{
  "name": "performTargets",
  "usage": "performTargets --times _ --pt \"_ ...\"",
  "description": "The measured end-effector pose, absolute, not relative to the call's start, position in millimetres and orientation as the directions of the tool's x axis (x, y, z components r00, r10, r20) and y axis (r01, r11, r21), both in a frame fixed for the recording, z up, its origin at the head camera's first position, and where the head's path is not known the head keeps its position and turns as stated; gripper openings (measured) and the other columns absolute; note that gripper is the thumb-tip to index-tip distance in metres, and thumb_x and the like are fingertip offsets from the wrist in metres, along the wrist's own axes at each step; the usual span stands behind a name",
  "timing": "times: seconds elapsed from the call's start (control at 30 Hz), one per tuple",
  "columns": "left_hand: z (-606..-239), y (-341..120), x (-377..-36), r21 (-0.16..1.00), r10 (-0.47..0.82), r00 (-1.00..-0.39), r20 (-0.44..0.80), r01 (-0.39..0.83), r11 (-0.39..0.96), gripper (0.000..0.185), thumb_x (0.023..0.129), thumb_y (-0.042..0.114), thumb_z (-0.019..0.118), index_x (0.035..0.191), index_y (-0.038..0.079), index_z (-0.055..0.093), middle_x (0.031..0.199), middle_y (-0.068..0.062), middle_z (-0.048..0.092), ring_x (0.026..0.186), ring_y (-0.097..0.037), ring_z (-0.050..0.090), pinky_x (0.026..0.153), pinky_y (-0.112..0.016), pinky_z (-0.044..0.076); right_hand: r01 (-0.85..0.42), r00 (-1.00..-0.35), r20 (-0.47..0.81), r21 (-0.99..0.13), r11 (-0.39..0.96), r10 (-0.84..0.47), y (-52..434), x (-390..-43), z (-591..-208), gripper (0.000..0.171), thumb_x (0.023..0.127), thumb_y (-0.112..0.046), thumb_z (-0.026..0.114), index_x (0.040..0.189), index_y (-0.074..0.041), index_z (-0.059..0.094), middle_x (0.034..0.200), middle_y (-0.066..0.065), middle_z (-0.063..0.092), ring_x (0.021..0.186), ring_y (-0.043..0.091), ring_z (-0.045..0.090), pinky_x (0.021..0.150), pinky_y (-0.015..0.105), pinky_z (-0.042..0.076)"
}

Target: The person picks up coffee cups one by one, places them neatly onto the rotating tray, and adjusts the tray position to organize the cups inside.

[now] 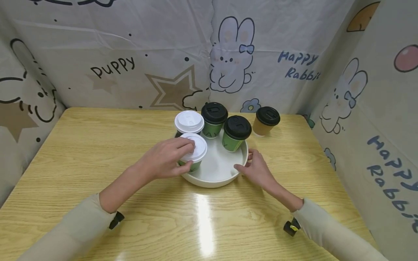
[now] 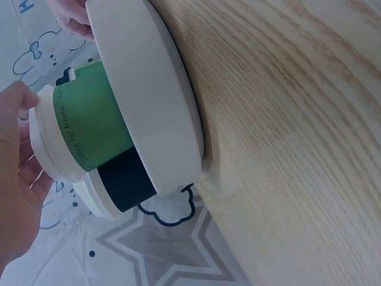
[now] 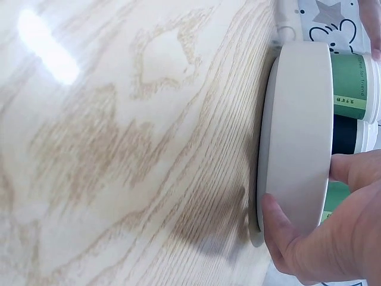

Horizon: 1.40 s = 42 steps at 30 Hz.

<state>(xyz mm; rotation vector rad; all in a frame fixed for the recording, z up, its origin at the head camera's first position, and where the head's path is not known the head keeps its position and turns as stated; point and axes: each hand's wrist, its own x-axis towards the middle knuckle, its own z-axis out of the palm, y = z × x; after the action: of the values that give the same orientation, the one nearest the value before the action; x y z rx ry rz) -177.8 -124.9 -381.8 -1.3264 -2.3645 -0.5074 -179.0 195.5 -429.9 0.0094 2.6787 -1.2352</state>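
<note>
Left hand (image 1: pixel 166 159) curled round white-lidded green cup (image 1: pixel 193 152) at near-left of white tray (image 1: pixel 215 177) on worktop (image 1: pixel 98 152). Right hand (image 1: pixel 256 168) grips tray's right rim. Three more cups crowd tray's far side; brown cup (image 1: pixel 266 121) stands apart behind.

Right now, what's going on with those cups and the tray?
A person is working at a round white tray on a wooden table. The left hand grips a green cup with a white lid standing in the tray, while the right hand holds the tray's rim. Three more lidded cups stand in the tray: one white-lidded, two black-lidded. A brown cup stands outside on the table.
</note>
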Motion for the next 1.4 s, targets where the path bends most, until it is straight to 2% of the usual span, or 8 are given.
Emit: performTargets --times 0.33,0.53,0.63,0.83,1.0,1.1,1.3,1.4 --pt "-377.4 -123.5 -178.7 0.139 0.740 -0.478 0.474 0.870 0.473 0.028 0.084 0.020 0.069 0.105 0.004 0.060 0.107 -0.010 0.062 0.094 -0.024 0.061 0.080 -0.040 0.054 0.090 -0.982 -0.176 -0.746 0.659 -0.064 195.6 -178.0 -431.1 0.077 0.087 -0.022 0.076 0.144 0.008 0.033 0.113 0.019 0.051 0.098 0.029 0.055 0.076 0.032 0.049" --pt "-371.6 -121.0 -177.5 0.158 0.745 -0.479 0.465 0.872 0.463 0.030 0.086 0.022 0.069 0.110 0.004 0.061 0.111 -0.010 0.062 0.101 -0.024 0.059 0.086 -0.040 0.053 0.092 -0.982 -0.176 -0.752 0.653 -0.065 194.7 -176.8 -430.3 0.077 0.087 -0.022 0.075 0.144 0.008 0.032 0.114 0.020 0.051 0.098 0.029 0.056 0.075 0.031 0.049" --pt "-367.7 -116.2 -173.7 0.135 0.753 -0.439 0.489 0.892 0.432 0.030 0.086 0.021 0.069 0.111 0.005 0.062 0.112 -0.010 0.062 0.104 -0.025 0.060 0.088 -0.039 0.053 0.100 -0.981 -0.185 -0.752 0.652 -0.062 194.6 -176.4 -430.2 0.078 0.088 -0.024 0.075 0.145 0.008 0.032 0.115 0.020 0.050 0.099 0.029 0.056 0.075 0.031 0.049" --pt "-367.3 -98.5 -158.7 0.086 0.774 -0.315 0.549 0.943 0.323 0.032 0.084 0.016 0.070 0.113 0.003 0.064 0.111 -0.009 0.064 0.103 -0.024 0.061 0.092 -0.036 0.052 0.107 -0.980 -0.189 -0.757 0.645 -0.059 194.9 -176.1 -431.1 0.079 0.088 -0.024 0.075 0.145 0.008 0.031 0.116 0.020 0.049 0.100 0.029 0.057 0.075 0.031 0.051" --pt "-381.0 -82.4 -145.1 0.069 0.821 -0.266 0.505 0.961 0.269 0.037 0.084 0.015 0.073 0.117 0.002 0.064 0.112 -0.009 0.064 0.102 -0.022 0.062 0.092 -0.031 0.051 0.102 -0.982 -0.180 -0.753 0.650 -0.056 195.1 -174.5 -430.6 0.079 0.088 -0.025 0.075 0.145 0.008 0.031 0.115 0.019 0.049 0.100 0.029 0.057 0.075 0.031 0.051" --pt "-394.3 -76.0 -140.3 0.089 0.845 -0.294 0.447 0.954 0.286 0.042 0.084 0.014 0.073 0.123 0.003 0.062 0.114 -0.009 0.064 0.104 -0.021 0.062 0.092 -0.029 0.051 0.102 -0.983 -0.178 -0.751 0.653 -0.051 194.6 -173.4 -430.2 0.080 0.087 -0.026 0.076 0.145 0.007 0.031 0.115 0.018 0.049 0.099 0.029 0.056 0.074 0.031 0.050" --pt "-416.7 -72.3 -139.6 0.124 0.851 -0.413 0.325 0.911 0.394 0.046 0.088 0.014 0.073 0.130 0.004 0.059 0.121 -0.009 0.062 0.110 -0.023 0.060 0.093 -0.032 0.052 0.101 -0.982 -0.179 -0.749 0.655 -0.054 193.6 -171.1 -430.1 0.080 0.087 -0.026 0.076 0.145 0.007 0.031 0.115 0.018 0.049 0.099 0.029 0.056 0.074 0.031 0.050" --pt "-424.2 -71.4 -141.9 0.116 0.848 -0.451 0.279 0.892 0.436 0.044 0.090 0.012 0.070 0.132 0.005 0.058 0.123 -0.009 0.061 0.111 -0.022 0.060 0.091 -0.032 0.053 0.105 -0.982 -0.184 -0.747 0.656 -0.052 193.5 -170.1 -430.1 0.080 0.088 -0.026 0.075 0.145 0.007 0.030 0.115 0.018 0.049 0.099 0.029 0.056 0.073 0.032 0.050"
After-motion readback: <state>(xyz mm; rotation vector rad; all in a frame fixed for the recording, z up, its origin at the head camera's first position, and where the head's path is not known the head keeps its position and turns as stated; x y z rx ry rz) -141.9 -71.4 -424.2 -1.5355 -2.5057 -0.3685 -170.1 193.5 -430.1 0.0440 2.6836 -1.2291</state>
